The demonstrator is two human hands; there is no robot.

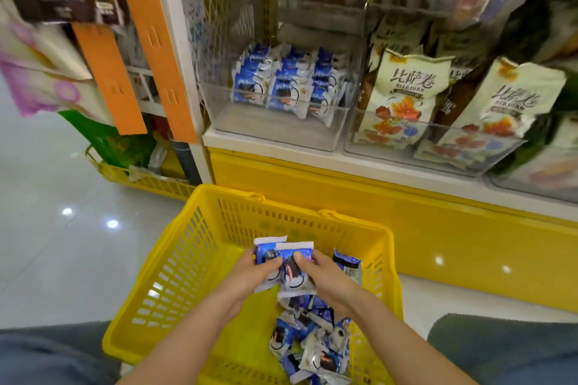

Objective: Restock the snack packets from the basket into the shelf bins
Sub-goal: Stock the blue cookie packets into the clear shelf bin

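A yellow plastic basket (200, 259) sits on the floor in front of me, with several blue-and-white snack packets (312, 344) piled at its right side. Above that pile my left hand (250, 278) and my right hand (325, 278) together grip a small stack of the same packets (294, 262), thumbs on top. On the bottom shelf stands a clear bin (275, 128) with more blue packets (287, 84) upright at its back; its front part is bare.
Right of that bin, clear bins hold cream-coloured snack bags (403, 97). The shelf has a yellow base (344, 197). A second yellow basket (144, 178) with goods stands at the left beside an orange-striped upright (162, 50). My knees frame the basket.
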